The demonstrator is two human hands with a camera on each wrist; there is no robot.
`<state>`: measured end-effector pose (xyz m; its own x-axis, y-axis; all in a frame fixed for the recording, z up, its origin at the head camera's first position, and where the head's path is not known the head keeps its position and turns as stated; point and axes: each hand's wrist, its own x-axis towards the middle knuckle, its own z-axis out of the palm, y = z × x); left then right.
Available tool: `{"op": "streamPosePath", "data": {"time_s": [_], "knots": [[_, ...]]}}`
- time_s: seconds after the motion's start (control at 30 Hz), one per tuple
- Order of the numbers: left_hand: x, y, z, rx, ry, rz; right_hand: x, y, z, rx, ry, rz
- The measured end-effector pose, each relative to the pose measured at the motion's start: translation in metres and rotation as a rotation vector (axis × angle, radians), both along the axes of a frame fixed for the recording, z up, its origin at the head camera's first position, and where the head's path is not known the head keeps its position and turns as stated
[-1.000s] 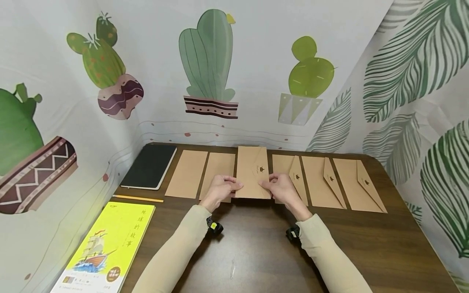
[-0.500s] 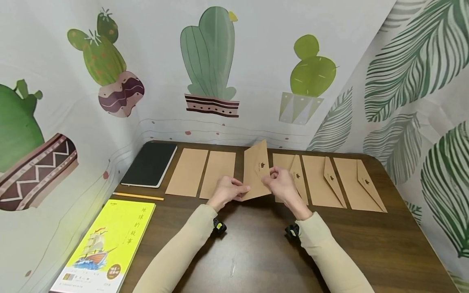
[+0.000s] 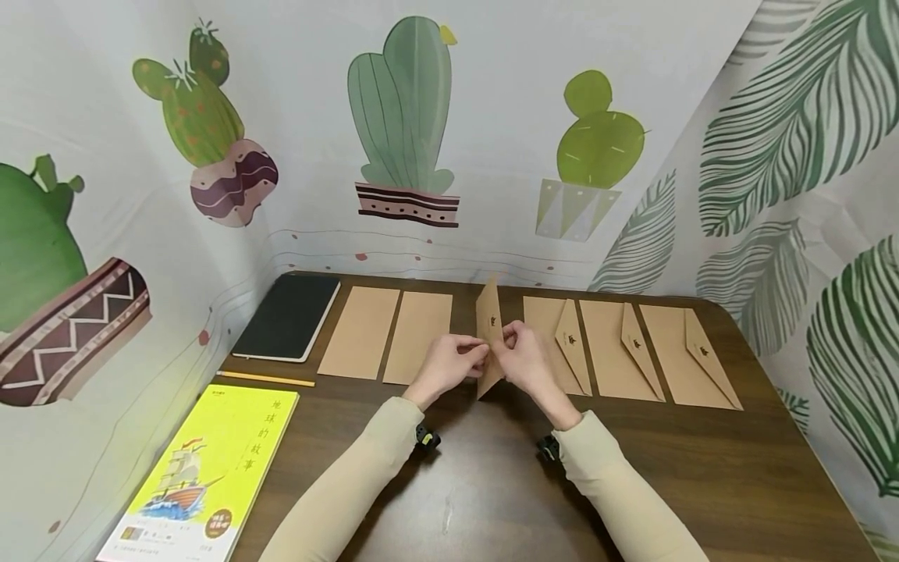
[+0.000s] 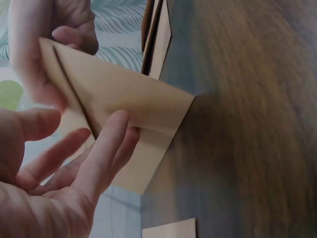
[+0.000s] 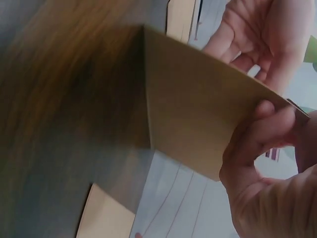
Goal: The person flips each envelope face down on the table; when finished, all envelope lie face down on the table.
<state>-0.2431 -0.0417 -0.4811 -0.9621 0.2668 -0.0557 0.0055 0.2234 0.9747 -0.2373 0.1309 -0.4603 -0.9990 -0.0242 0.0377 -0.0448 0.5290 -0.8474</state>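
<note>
A brown kraft envelope stands on edge between my hands, its crown print facing left in the head view. My right hand pinches it at one edge; in the right wrist view the fingers are curled against its plain back. From the other side my left hand reaches to its flap side. In the left wrist view, the left fingers are fairly straight, one tip touching the paper, and the thumb is apart from it. A dark slit runs along the flap edge.
Two plain-side-up envelopes lie at left; three with flaps partly raised lie at right. Farther left are a black notebook, a yellow pencil and a yellow book. A printed cloth wall borders the brown table.
The envelope has turned from facing me to standing edge-on. My left hand has moved right, and its fingers no longer grip the envelope's lower left corner. The right hand still holds it.
</note>
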Motion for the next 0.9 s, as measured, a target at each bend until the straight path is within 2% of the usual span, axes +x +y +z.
{"op": "streamPosePath", "data": {"time_s": [0.13,0.2,0.33,0.53,0.77,0.9], "knots": [[0.000,0.001,0.003,0.049,-0.017,0.030,0.003,-0.007,0.000,-0.147,-0.063,0.055],[0.000,0.001,0.004,0.075,-0.038,0.059,0.003,-0.009,-0.002,-0.167,-0.095,0.067],[0.000,-0.001,0.006,0.080,-0.085,0.111,0.004,-0.009,-0.011,-0.120,-0.183,0.121],[0.002,-0.004,0.007,0.094,-0.121,0.143,0.004,-0.008,-0.026,-0.077,-0.295,0.191],[0.002,-0.010,0.008,0.099,-0.079,0.189,0.001,-0.004,-0.032,-0.081,-0.298,0.178],[0.001,-0.013,0.007,0.107,-0.048,0.245,-0.001,0.000,-0.030,-0.034,-0.270,0.138]]}}
